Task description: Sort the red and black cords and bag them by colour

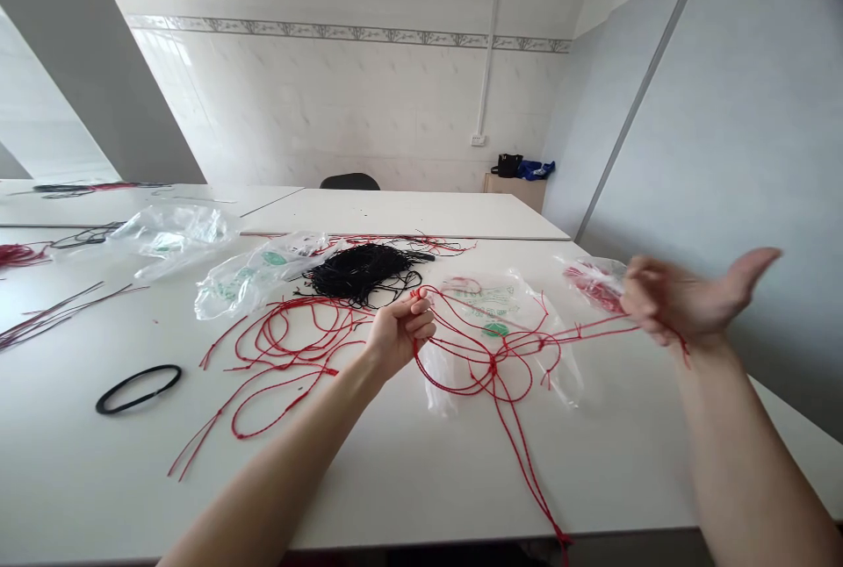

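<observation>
Ideally the left hand (399,332), fisted on the red cord (491,356) mid-frame, stays low while the blurred right hand (685,299), fingers loosely curled around it, pulls evenly.

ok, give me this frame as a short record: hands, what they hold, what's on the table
left hand: left hand closed on red cord, raised just over the table
right hand: right hand pulls the same cord out to the side, thumb out; blurred
cord state: looped and tangled between the hands, strands trailing off the table's near edge
near left hand: black cord bundle, loose red loops
under the tangle: clear plastic bag
far left: black band, more clear bags
</observation>
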Available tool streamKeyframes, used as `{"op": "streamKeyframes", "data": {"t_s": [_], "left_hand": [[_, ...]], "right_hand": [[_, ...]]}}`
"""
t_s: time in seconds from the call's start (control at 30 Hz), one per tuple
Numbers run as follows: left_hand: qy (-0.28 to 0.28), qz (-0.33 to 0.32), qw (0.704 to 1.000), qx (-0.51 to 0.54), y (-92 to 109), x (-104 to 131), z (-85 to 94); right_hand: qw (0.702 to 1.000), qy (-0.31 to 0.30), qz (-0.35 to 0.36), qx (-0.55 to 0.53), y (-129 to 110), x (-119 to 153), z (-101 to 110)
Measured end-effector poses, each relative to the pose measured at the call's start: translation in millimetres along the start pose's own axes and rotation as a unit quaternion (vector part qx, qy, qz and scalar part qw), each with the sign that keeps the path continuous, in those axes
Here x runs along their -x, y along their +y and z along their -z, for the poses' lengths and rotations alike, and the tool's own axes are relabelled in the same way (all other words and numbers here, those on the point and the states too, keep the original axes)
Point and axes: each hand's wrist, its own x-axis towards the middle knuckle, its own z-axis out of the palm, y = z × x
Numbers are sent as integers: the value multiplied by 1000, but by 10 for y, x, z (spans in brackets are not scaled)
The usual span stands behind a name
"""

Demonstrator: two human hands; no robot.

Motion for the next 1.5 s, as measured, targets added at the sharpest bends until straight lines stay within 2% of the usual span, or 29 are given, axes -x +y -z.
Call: {"op": "streamKeyframes", "data": {"t_s": [0.07,0.1,0.17,0.23,0.27,0.33,0.43,0.53,0.63,0.8,0.9,0.97,1.0,1.1,1.17,1.27,1.33,1.43,1.5], "left_hand": [[-1,1,1000,-3,4,2,-5],[-1,2,1000,-4,5,4,-7],[-3,5,1000,-7,3,9,-10],[-8,7,1000,-12,-2,13,-15],[-10,7,1000,-16,-6,14,-19],[-18,7,999,-26,-14,15,-32],[-40,21,998,-42,-24,25,-66],[-71,64,994,-56,-29,54,-107],[-96,112,986,-80,-34,94,-140],[-142,163,970,-110,-35,149,-144],[-176,215,952,-132,-19,174,-134],[-195,237,941,-143,-4,184,-131],[-199,239,940,-143,3,184,-130],[-176,208,955,-120,19,161,-121],[-140,172,971,-91,22,128,-102],[-87,131,986,-61,21,79,-59],[-74,127,988,-54,17,63,-38],[-84,153,983,-54,-3,69,-33],[-90,173,979,-66,-33,81,-30]], "right_hand": [[987,-78,-67,125,48,-62,-95],[972,-82,-69,208,90,-101,-170],[919,-24,-24,393,208,-177,-366],[857,22,62,511,350,-228,-606],[841,17,104,530,424,-238,-733],[838,-28,164,521,567,-234,-982],[826,-90,178,527,757,-199,-1285],[815,-126,172,539,891,-179,-1458],[810,-137,191,537,942,-178,-1534],[815,-112,250,511,946,-164,-1634],[820,-105,262,498,964,-165,-1690],[833,-105,259,477,956,-182,-1680],[850,-102,249,453,938,-194,-1651],[933,-96,165,305,828,-229,-1471],[970,-128,79,190,721,-238,-1304],[975,-199,-26,95,557,-222,-1079],[972,-217,-70,62,467,-198,-981],[979,-174,-96,35,378,-169,-901],[982,-145,-108,55,366,-165,-859]]}}
